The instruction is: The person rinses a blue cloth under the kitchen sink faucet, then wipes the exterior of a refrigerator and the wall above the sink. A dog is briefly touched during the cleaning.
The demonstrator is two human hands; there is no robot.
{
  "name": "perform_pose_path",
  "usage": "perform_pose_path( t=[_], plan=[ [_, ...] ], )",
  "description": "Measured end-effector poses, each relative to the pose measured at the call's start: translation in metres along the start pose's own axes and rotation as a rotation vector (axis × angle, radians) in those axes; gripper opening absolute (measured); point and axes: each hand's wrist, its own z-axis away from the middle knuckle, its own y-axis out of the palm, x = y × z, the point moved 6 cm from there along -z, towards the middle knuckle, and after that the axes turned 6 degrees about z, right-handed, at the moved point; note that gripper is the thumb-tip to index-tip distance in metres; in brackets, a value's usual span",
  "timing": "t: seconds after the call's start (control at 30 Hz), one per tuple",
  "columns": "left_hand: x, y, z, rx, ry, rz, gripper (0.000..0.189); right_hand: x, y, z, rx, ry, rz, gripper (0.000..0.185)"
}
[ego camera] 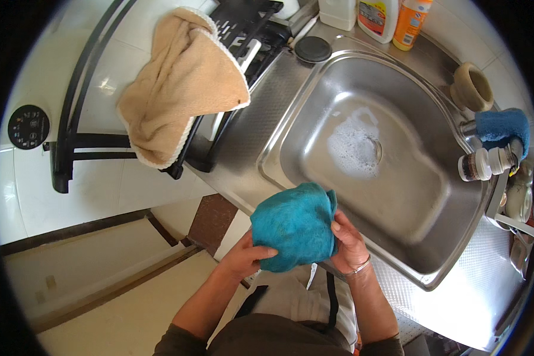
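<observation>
A folded teal cloth (293, 227) is held between my two hands, just in front of the sink's near edge. My left hand (247, 256) grips its lower left side, the thumb lying on top. On the right side, my right hand (349, 244) pinches the cloth's edge with the thumb above and the fingers mostly hidden; a bracelet circles that wrist. Beyond the cloth is the stainless steel sink (409, 187), with white suds (356, 144) around its drain.
A tan towel (182, 93) hangs over a black rack at left. A black round lid (313, 49) lies by the sink's far corner. Bottles (411, 22) line the back wall. At right are a wooden mortar-like vessel (471, 86), a blue cloth (503, 127) over the faucet, and small jars (474, 165).
</observation>
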Motion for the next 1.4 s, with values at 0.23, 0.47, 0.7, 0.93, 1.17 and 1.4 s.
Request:
perform_pose_path(
  t=[0.23,0.47,0.7,0.93,1.17,1.4],
  plan=[
    [-0.027,-0.053,-0.014,-0.309,0.206,-0.36,0.039,-0.023,0.024,-0.028,0.013,0.061,0.297,0.051],
    [-0.085,-0.134,-0.011,-0.633,0.746,-0.555,0.039,-0.02,0.094,-0.108,0.013,-0.288,0.527,0.044],
    [-0.12,-0.148,-0.031,-0.83,1.017,-0.634,0.05,-0.055,0.145,-0.203,0.148,-0.633,0.91,0.038],
    [-0.131,-0.146,-0.02,-0.935,1.122,-0.718,0.049,-0.075,0.152,-0.232,0.481,-0.817,2.183,0.043],
    [-0.14,-0.146,-0.026,-0.964,1.199,-0.65,0.05,-0.072,0.172,-0.258,0.874,-1.1,2.661,0.029],
    [-0.142,-0.15,-0.029,-1.003,1.164,-0.659,0.048,-0.093,0.209,-0.272,0.784,-1.391,2.693,0.025]
  ],
)
